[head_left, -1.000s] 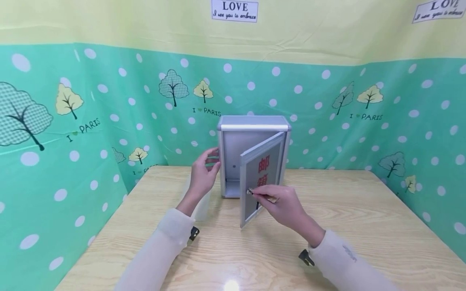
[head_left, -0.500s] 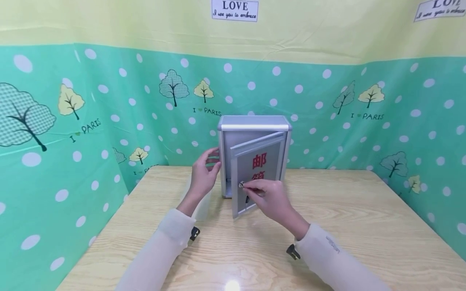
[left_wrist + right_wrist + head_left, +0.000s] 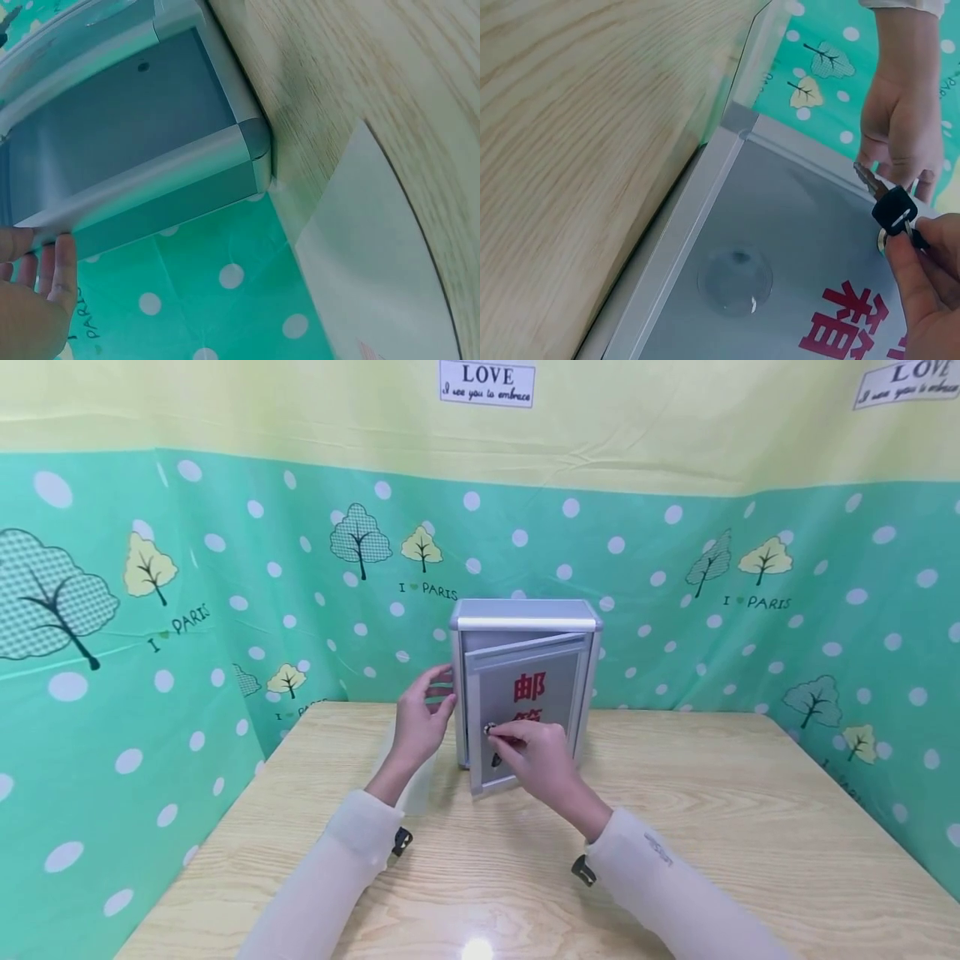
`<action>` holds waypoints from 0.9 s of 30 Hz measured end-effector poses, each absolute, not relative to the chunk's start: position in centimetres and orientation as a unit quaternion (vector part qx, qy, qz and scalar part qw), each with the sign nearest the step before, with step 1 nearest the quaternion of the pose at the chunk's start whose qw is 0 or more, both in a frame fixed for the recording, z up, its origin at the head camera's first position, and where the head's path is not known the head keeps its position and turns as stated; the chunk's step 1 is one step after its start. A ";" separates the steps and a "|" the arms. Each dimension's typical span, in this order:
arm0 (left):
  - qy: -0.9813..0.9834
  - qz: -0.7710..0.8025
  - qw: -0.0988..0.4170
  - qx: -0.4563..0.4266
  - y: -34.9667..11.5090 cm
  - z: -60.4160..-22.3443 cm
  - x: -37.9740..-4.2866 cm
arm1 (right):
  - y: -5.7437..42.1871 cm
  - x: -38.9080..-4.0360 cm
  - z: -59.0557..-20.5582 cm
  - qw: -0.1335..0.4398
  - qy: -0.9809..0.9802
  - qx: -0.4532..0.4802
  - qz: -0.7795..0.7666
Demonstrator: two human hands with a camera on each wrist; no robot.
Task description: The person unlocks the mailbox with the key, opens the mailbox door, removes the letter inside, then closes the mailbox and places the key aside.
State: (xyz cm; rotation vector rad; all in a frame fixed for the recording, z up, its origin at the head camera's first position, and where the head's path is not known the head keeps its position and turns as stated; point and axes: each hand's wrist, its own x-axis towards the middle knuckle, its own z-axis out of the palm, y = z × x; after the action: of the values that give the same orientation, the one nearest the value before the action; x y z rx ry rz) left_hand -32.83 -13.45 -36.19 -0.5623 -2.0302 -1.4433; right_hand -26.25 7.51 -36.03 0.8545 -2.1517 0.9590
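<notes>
A grey metal mailbox (image 3: 525,612) stands upright on the table. Its door (image 3: 491,685), with red characters, is hinged at the right and ajar, the left edge a little forward of the frame. My left hand (image 3: 420,722) holds the box's left side, thumb and fingers at the frame edge (image 3: 142,180). At the door's lock (image 3: 882,241), the thumb and forefinger of my right hand (image 3: 538,760) pinch a key, mostly hidden by the fingers. A second key with a black head (image 3: 894,210) hangs from the same ring.
A pale sheet (image 3: 375,255) lies on the wooden table (image 3: 712,793) left of the box, partly under my left forearm in the head view. Behind stands a green and yellow printed curtain (image 3: 637,552). A clear round bump (image 3: 735,281) sits on the door.
The right hand has pushed the door left and back toward the box, narrowing its opening. My left hand has stayed at the box's side.
</notes>
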 end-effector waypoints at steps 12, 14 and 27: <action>-0.758 -0.542 0.293 -0.215 -13.5 -36.1 -32.8 | 6.0 -27.3 -36.1 0.323 -0.831 0.293 0.346; -0.757 -0.543 0.294 -0.214 -13.5 -36.1 -32.8 | 5.8 -27.6 -36.0 0.327 -0.833 0.289 0.341; -0.757 -0.541 0.299 -0.211 -13.4 -36.2 -32.9 | 4.6 -28.9 -36.1 0.329 -0.839 0.265 0.343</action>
State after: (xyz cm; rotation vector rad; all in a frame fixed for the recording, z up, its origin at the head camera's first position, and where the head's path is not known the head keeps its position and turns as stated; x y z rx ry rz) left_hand -32.93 -13.44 -36.24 -0.5616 -2.0118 -1.4358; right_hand -28.90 4.65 -36.12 0.6933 -2.1949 0.8983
